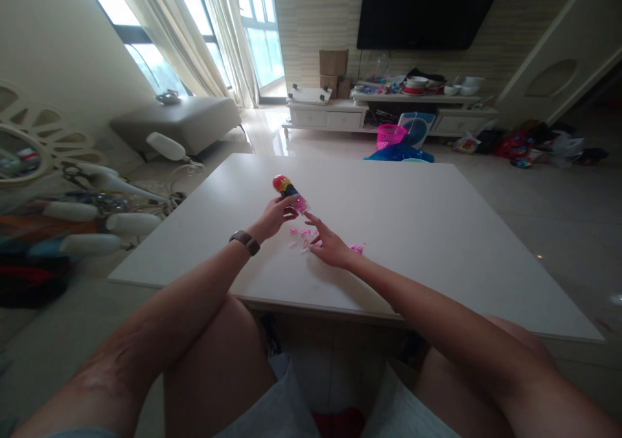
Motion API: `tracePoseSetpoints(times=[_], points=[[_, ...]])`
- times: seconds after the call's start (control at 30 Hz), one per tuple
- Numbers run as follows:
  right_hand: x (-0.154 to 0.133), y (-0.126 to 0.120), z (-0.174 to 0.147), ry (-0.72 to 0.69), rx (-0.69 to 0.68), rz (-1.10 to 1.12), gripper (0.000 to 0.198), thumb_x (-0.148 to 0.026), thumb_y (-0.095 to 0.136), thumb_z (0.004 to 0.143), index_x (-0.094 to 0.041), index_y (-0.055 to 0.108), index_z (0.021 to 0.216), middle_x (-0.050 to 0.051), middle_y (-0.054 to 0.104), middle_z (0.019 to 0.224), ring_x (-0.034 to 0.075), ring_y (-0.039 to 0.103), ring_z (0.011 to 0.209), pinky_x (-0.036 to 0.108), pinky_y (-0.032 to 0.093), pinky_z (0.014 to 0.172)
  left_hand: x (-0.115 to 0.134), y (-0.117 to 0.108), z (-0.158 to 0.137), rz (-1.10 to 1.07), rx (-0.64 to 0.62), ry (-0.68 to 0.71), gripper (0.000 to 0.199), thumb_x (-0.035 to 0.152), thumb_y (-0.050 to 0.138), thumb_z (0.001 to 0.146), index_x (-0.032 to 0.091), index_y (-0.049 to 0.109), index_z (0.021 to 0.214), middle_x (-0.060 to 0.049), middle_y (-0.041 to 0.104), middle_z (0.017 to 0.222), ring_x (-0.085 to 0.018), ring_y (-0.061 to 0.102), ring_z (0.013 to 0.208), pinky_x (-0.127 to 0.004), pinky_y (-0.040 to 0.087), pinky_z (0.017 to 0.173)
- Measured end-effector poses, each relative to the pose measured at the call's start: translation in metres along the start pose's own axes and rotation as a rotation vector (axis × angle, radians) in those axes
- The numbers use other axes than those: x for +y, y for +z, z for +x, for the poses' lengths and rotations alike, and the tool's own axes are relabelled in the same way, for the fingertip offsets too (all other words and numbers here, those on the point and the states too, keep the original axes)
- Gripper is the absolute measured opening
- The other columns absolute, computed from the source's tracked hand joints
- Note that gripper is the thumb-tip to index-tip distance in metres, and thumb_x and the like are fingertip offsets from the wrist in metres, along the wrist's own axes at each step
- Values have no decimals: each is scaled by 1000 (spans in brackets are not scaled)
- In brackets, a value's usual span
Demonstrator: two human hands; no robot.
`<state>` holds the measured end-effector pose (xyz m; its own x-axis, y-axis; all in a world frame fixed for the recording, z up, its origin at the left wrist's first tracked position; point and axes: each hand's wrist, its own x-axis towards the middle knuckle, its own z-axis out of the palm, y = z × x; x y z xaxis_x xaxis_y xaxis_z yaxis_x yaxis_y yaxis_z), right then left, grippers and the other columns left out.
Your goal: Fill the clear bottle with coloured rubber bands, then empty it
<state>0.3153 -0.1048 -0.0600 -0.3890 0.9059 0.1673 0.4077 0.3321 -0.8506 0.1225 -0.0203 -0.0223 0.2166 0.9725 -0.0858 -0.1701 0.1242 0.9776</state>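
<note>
A clear tube-like container [290, 190] with bands of red, yellow, dark blue and pink lies tilted in my left hand [278, 219]. Its red rounded end points up and away, and its pink end down toward my right hand. My right hand [331, 246] has its fingers apart, the index fingertip close to the pink end; whether they touch I cannot tell. Several small pink pieces [293, 232] are scattered on the white table [408, 218] below both hands. Another pink bit [358, 249] shows beside my right wrist, partly hidden by it.
The table's near edge runs just above my knees. A white chandelier [111, 223] stands to the left. Beyond the table are a pink basket [390, 136], a blue bag [396, 153] and a low TV cabinet [335, 116]. Bags and clutter [525, 143] lie on the floor at right.
</note>
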Motion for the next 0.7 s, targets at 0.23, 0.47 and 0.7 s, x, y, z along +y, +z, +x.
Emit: tracePoseSetpoints(times=[0.23, 0.47, 0.7], points=[[11, 6, 2, -43, -1, -76, 93, -12, 59, 81, -35, 18, 162, 12, 45, 152, 13, 65, 81, 40, 59, 85, 0, 8, -10, 2, -234, -220, 36, 44, 83, 73, 13, 69, 86, -5, 68, 81, -14, 63, 71, -29, 50, 71], [13, 5, 3, -42, -29, -119, 93, -14, 60, 81, -34, 19, 162, 13, 42, 156, 14, 63, 81, 43, 57, 89, -4, 12, -10, 39, -171, -132, 38, 43, 85, 71, 13, 70, 87, -5, 68, 80, -15, 63, 71, -30, 50, 73], [12, 2, 4, -12, 4, -89, 92, -11, 58, 79, -38, 24, 160, 9, 44, 154, 14, 63, 84, 38, 58, 84, -4, 10, -7, 89, -97, -63, 39, 46, 83, 72, 12, 71, 89, -6, 70, 83, -14, 62, 72, -30, 49, 74]])
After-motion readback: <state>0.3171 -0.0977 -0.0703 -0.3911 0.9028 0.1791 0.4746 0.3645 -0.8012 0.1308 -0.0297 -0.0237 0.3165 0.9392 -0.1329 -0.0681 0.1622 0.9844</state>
